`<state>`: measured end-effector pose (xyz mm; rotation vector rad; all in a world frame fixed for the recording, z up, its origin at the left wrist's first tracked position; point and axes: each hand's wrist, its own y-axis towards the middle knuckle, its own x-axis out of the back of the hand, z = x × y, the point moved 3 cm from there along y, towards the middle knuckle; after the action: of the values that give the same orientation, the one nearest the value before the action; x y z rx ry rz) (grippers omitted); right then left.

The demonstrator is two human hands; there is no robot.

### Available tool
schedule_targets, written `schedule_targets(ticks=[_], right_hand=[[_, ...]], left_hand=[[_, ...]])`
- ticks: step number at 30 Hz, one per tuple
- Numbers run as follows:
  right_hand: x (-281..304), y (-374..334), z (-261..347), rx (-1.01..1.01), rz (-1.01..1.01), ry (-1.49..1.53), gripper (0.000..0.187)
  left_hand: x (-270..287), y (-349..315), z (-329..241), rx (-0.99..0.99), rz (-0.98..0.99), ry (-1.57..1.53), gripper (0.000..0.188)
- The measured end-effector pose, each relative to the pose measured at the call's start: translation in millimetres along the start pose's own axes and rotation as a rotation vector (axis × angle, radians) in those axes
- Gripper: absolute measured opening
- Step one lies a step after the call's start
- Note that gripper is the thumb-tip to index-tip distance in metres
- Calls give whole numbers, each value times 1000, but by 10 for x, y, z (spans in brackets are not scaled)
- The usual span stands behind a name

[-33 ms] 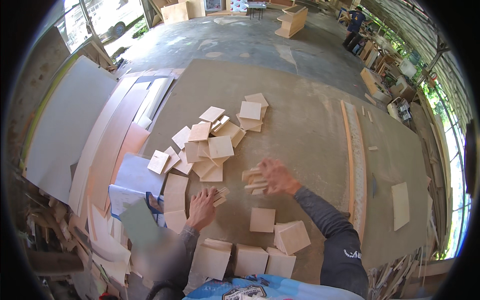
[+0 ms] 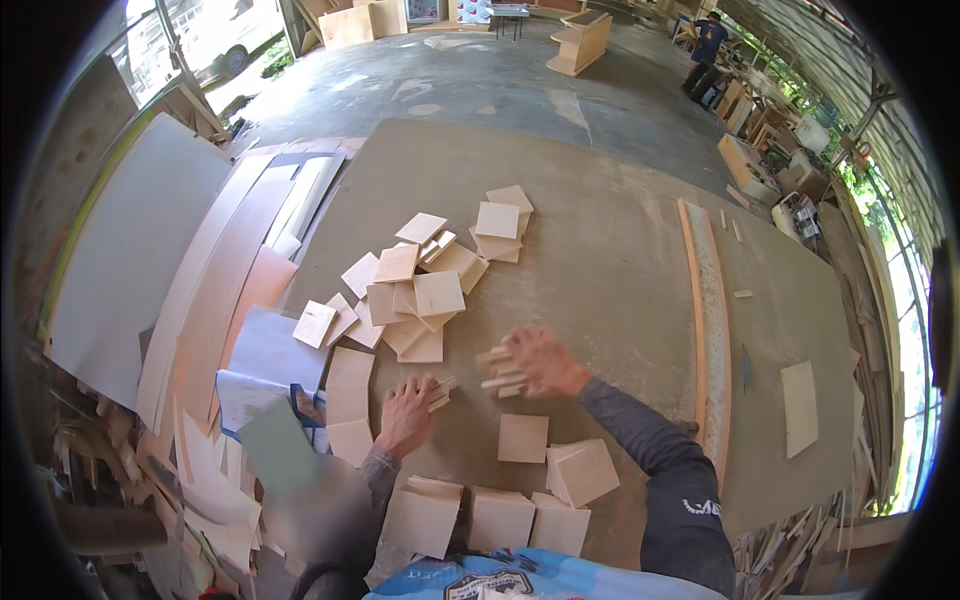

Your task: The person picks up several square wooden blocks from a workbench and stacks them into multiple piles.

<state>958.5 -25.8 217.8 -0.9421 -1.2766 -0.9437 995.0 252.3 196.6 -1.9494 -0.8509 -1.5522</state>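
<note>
My left hand (image 2: 404,415) is closed round a few thin square wood pieces (image 2: 442,394), whose edges stick out past the fingertips. To its right, my right hand (image 2: 546,362), slightly blurred, grips a small bunch of wood pieces (image 2: 502,384) held on edge. A gap separates the two bunches. A loose heap of pale square wood pieces (image 2: 439,293) lies beyond my left hand on the brown board table (image 2: 600,250). Nearer to me is a single square (image 2: 523,438), beside a fanned stack (image 2: 583,472) and several neat stacks (image 2: 501,520) along the near edge.
A long wooden strip (image 2: 704,330) runs along the table's right side, with a flat offcut (image 2: 799,408) beyond it. Papers on a blue clipboard (image 2: 262,400) and long boards (image 2: 215,280) lie at the left. Far off, a person (image 2: 708,50) stands by piled wood.
My right hand has shifted slightly nearer to me and to the left with its wood pieces. My left hand has hardly moved.
</note>
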Motion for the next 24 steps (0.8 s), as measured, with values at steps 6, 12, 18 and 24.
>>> schedule_targets(ticks=[6,12,18,24], right_hand=[[-67,-157,143,-8,-95,146,74],[116,-594,-184,-252,-351,697,65],[-326,-943,-446,-385,-359,723,75],[-859,-962,-499,-422,-397,969,93]], left_hand=[[-87,49,30,-6,-69,-132,52],[86,-134,338,146,-276,-930,48],[-484,-136,538,220,-279,-1158,54],[-583,-41,456,235,-208,-1312,63]])
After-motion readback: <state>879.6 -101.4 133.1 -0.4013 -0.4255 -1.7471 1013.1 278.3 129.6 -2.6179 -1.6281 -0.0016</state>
